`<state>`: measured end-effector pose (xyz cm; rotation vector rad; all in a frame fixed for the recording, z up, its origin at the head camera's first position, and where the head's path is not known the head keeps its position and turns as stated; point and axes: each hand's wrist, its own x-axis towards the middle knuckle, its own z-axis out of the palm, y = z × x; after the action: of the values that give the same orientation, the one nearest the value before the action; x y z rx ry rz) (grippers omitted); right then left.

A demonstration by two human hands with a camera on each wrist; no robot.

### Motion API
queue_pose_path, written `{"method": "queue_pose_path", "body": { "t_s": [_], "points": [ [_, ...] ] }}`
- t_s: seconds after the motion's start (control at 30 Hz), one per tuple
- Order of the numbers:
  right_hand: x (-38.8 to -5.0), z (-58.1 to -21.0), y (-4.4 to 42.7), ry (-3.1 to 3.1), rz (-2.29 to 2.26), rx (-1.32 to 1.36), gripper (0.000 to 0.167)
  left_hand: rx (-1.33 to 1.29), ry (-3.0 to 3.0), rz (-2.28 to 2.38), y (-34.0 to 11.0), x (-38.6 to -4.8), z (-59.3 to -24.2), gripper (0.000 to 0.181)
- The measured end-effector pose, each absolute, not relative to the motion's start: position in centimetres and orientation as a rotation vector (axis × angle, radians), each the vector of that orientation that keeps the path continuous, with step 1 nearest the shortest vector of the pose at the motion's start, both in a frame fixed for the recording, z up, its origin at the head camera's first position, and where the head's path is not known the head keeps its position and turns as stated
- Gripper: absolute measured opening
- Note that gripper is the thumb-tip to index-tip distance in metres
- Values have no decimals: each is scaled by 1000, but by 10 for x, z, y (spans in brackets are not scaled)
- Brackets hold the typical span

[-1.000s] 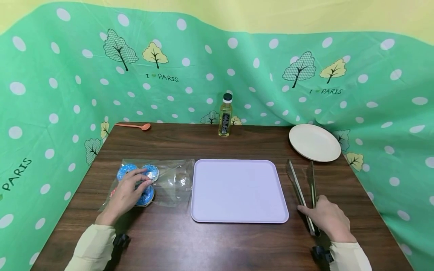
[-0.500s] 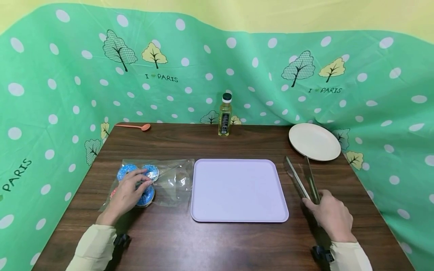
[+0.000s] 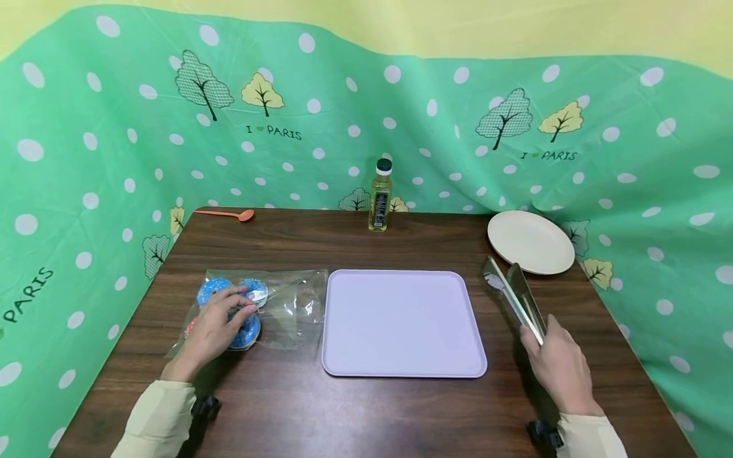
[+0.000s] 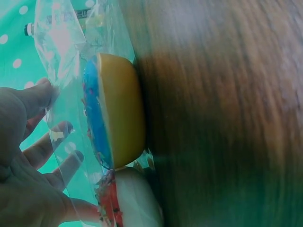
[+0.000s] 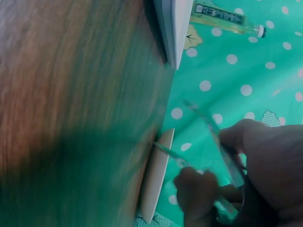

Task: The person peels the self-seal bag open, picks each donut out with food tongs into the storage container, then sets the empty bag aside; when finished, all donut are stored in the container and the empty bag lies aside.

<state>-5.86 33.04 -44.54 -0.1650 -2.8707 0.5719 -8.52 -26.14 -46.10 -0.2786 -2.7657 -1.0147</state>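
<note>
A clear plastic bag (image 3: pixel 292 308) with blue-topped donuts (image 3: pixel 246 332) and a red-topped one lies on the left of the table. My left hand (image 3: pixel 212 327) rests on the bag over the donuts, its fingers loosely bent; in the left wrist view the fingers (image 4: pixel 66 165) spread against the film beside a blue-topped donut (image 4: pixel 120 111). On the right, my right hand (image 3: pixel 561 369) grips metal tongs (image 3: pixel 509 302) between thumb and fingers, the two arms slightly apart, pointing away toward the plate. The right wrist view shows the tongs (image 5: pixel 222 151) blurred, held in the right hand (image 5: pixel 270 170).
A lilac tray (image 3: pixel 403 324) lies in the middle, between the bag and the tongs. Behind it stands an oil bottle (image 3: pixel 380 203). A white plate (image 3: pixel 531 242) is at the back right and an orange spoon (image 3: pixel 245 215) at the back left.
My right hand has lifted and turned the tongs; their tips have shifted left and their arms now stand closer together. The left hand and the bag have not moved.
</note>
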Motion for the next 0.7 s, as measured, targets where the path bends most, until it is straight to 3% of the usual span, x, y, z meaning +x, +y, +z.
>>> {"method": "queue_pose_path", "body": {
  "t_s": [0.17, 0.5, 0.7],
  "points": [
    [-61, -447, 328, -2700, 575, -41, 42, -270, -2773, -1023, -262, -85, -460, 13],
    [-63, -439, 311, -2762, 602, -65, 53, -281, -2771, -1013, -261, -86, -460, 12],
    [-69, -425, 291, -2947, 857, -45, 60, -261, -2784, -1023, -262, -86, -460, 13]
  ]
}}
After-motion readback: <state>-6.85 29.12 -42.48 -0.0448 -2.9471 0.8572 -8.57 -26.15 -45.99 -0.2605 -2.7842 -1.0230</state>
